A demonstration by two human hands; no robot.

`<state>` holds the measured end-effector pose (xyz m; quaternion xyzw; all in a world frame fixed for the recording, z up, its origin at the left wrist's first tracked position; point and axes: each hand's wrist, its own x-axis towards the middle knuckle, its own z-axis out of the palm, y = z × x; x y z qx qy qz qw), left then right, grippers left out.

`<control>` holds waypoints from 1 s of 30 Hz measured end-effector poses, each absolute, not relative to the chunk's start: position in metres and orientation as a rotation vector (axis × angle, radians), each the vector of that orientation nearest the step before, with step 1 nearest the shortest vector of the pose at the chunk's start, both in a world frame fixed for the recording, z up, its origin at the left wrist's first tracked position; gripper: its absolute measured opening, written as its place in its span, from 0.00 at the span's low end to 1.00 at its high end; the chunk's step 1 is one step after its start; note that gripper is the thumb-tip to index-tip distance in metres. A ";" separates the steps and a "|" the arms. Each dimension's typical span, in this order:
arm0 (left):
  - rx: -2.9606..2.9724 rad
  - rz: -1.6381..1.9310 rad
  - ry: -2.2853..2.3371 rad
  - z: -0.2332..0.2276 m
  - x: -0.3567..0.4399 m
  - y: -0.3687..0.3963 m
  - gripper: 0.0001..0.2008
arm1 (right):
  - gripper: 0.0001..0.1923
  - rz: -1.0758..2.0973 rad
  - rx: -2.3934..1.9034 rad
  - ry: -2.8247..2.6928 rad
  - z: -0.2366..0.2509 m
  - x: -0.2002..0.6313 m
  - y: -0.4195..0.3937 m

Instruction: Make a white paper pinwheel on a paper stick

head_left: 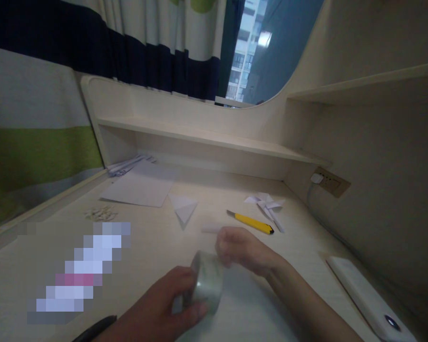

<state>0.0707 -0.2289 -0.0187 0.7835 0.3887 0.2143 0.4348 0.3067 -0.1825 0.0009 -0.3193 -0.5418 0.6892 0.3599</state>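
My left hand (164, 304) grips a roll of clear tape (207, 280) just above the pale desk (235, 313), near its front edge. My right hand (240, 249) is curled at the roll's upper right rim, fingertips touching it; motion blur hides whether it pinches the tape end. A small white strip (211, 229) lies just behind the right hand. A yellow utility knife (251, 222) lies beyond that, to the right.
A folded white paper triangle (183, 206), a flat sheet (139, 187), a paper pinwheel shape (266, 204) and small white bits (100, 213) lie on the desk. A white device (369, 299) rests at right, a black pen (96, 327) at the front left.
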 end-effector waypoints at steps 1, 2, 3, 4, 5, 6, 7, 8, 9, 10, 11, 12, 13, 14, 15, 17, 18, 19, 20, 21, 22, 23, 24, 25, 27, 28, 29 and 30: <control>1.951 0.546 1.001 -0.021 0.069 -0.227 0.12 | 0.15 1.780 -0.817 -1.422 0.002 0.306 -0.182; 1.938 0.578 1.037 -0.025 0.069 -0.223 0.13 | 0.15 1.786 -0.809 -1.444 0.004 0.305 -0.182; 1.918 0.634 1.066 -0.028 0.069 -0.218 0.15 | 0.15 1.792 -0.803 -1.462 0.005 0.305 -0.181; 1.896 0.709 1.074 -0.033 0.070 -0.212 0.18 | 0.15 1.795 -0.799 -1.473 0.006 0.304 -0.181; 1.882 0.785 1.041 -0.037 0.072 -0.205 0.21 | 0.15 1.795 -0.801 -1.478 0.007 0.303 -0.180; 1.876 0.841 0.970 -0.041 0.075 -0.198 0.26 | 0.15 1.793 -0.808 -1.477 0.008 0.302 -0.179; 1.868 0.890 0.893 -0.045 0.078 -0.191 0.29 | 0.15 1.786 -0.819 -1.471 0.008 0.301 -0.178; 1.856 0.881 0.805 -0.048 0.081 -0.184 0.30 | 0.15 1.774 -0.836 -1.464 0.008 0.300 -0.177; 1.845 0.848 0.721 -0.050 0.084 -0.178 0.29 | 0.15 1.750 -0.859 -1.462 0.008 0.298 -0.176; 1.842 0.788 0.639 -0.051 0.086 -0.173 0.25 | 0.15 1.711 -0.891 -1.470 0.009 0.297 -0.175; 1.830 0.749 0.570 -0.051 0.088 -0.171 0.23 | 0.15 1.660 -0.928 -1.490 0.010 0.295 -0.175; 1.819 0.726 0.514 -0.049 0.089 -0.170 0.21 | 0.15 1.603 -0.967 -1.517 0.011 0.294 -0.175; 1.812 0.716 0.473 -0.047 0.089 -0.170 0.21 | 0.15 1.549 -1.004 -1.546 0.012 0.292 -0.175; 1.808 0.719 0.450 -0.045 0.088 -0.172 0.23 | 0.14 1.504 -1.034 -1.573 0.013 0.291 -0.175; 1.809 0.725 0.445 -0.044 0.087 -0.174 0.26 | 0.13 1.473 -1.052 -1.593 0.015 0.290 -0.176; 1.820 0.733 0.473 -0.042 0.085 -0.179 0.33 | 0.12 1.435 -1.049 -1.611 0.016 0.288 -0.177; 1.825 0.736 0.493 -0.042 0.084 -0.181 0.37 | 0.11 1.415 -1.032 -1.617 0.016 0.288 -0.178; 1.829 0.741 0.511 -0.042 0.084 -0.183 0.39 | 0.11 1.394 -1.008 -1.627 0.016 0.288 -0.180; 1.832 0.744 0.525 -0.042 0.083 -0.184 0.40 | 0.10 1.375 -0.982 -1.640 0.016 0.288 -0.181; 1.836 0.743 0.531 -0.042 0.083 -0.185 0.41 | 0.10 1.358 -0.959 -1.651 0.015 0.288 -0.182; 1.840 0.741 0.533 -0.042 0.083 -0.185 0.42 | 0.10 1.346 -0.940 -1.659 0.014 0.288 -0.183; 1.841 0.738 0.538 -0.040 0.083 -0.186 0.42 | 0.09 1.339 -0.926 -1.663 0.014 0.289 -0.184; 1.840 0.738 0.543 -0.039 0.083 -0.186 0.41 | 0.09 1.339 -0.916 -1.661 0.013 0.290 -0.184; 1.840 0.744 0.549 -0.037 0.084 -0.187 0.41 | 0.10 1.345 -0.911 -1.656 0.012 0.290 -0.184; 1.835 0.765 0.578 -0.034 0.085 -0.190 0.38 | 0.11 1.361 -0.913 -1.641 0.010 0.292 -0.182; 1.832 0.770 0.602 -0.032 0.085 -0.191 0.37 | 0.11 1.368 -0.920 -1.633 0.009 0.293 -0.181; 1.831 0.769 0.628 -0.031 0.085 -0.193 0.37 | 0.12 1.370 -0.931 -1.624 0.008 0.293 -0.179; 1.832 0.760 0.653 -0.030 0.085 -0.194 0.37 | 0.13 1.367 -0.945 -1.616 0.008 0.294 -0.176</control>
